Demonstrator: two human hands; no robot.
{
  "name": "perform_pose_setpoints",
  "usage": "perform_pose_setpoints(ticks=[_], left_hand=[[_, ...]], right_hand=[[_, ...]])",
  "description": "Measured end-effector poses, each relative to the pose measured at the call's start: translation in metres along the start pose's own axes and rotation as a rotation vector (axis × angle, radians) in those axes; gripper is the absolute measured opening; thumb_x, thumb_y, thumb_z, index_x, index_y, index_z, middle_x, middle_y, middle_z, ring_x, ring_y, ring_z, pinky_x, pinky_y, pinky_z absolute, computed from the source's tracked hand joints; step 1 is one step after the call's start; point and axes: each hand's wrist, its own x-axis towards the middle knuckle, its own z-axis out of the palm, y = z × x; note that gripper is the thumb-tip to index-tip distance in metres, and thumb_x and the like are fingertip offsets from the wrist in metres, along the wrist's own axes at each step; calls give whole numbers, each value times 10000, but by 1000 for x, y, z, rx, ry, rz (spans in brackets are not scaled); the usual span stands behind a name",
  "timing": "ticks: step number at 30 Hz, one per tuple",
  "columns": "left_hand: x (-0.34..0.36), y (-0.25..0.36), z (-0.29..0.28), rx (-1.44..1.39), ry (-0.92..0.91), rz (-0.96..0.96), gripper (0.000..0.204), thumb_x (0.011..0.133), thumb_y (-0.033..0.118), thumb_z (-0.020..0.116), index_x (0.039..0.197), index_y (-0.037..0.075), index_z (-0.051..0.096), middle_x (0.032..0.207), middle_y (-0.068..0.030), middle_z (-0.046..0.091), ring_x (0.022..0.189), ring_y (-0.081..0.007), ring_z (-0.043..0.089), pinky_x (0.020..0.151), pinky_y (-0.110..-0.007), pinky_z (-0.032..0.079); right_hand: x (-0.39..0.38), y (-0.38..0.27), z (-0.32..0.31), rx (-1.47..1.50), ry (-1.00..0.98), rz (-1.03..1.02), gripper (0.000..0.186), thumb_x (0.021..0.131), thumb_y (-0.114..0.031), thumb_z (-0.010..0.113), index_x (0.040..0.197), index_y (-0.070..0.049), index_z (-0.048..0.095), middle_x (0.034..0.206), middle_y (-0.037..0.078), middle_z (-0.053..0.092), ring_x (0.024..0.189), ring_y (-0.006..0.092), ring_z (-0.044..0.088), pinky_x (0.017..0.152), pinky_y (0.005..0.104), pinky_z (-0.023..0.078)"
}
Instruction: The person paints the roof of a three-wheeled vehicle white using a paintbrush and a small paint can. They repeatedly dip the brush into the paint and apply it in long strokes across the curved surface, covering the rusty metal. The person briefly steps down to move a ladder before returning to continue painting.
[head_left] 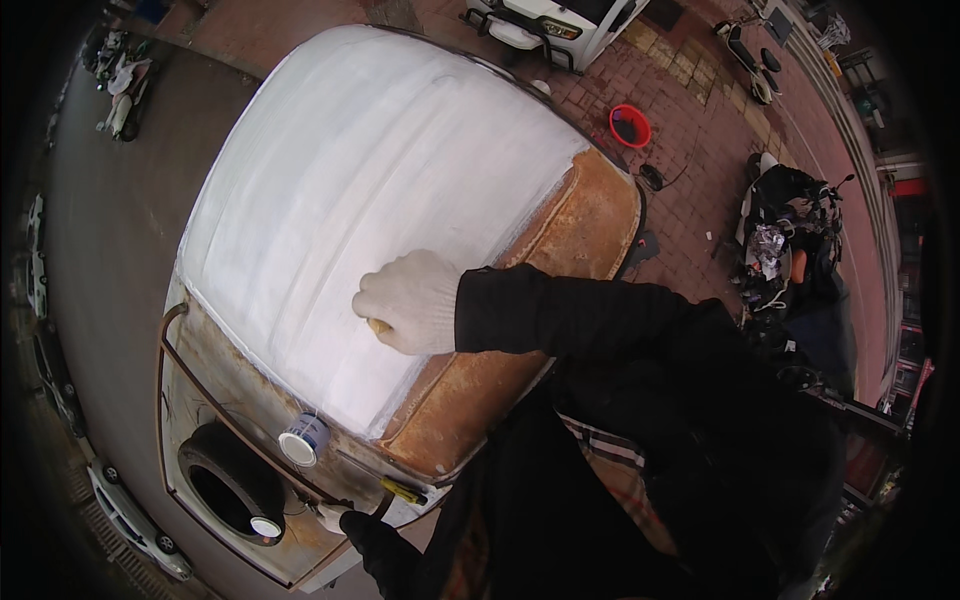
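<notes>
The curved vehicle roof (330, 180) is coated white over most of its surface, with rusty orange bare metal (570, 230) along its right side. My right hand (405, 300), in a pale glove, is closed on a short yellowish handle over the white coat; the tool's working end is hidden under it. My left hand (333, 516), also gloved and small in view, grips the brown metal rail (215, 405) at the lower left. Beside the rail stand a paint can (300, 440) and a yellow-handled tool (402, 491). A tire (230, 470) lies inside the rail, near a white lid (265, 526).
A red basin (629, 126) sits on the brick pavement to the right. A loaded scooter (780, 230) stands at the right. A white vehicle (550, 30) is at the top. Parked cars (135, 515) and scooters (125, 95) line the left.
</notes>
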Motion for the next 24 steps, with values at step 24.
perform_pose_setpoints(ticks=[24], left_hand=[[-32,9,-1,-44,-64,90,390,973,295,559,1145,-44,646,881,-163,685,624,-251,625,564,-382,511]], right_hand=[[55,-72,88,-75,63,40,75,891,-140,647,856,-78,671,843,109,669,745,313,678,686,418,549]])
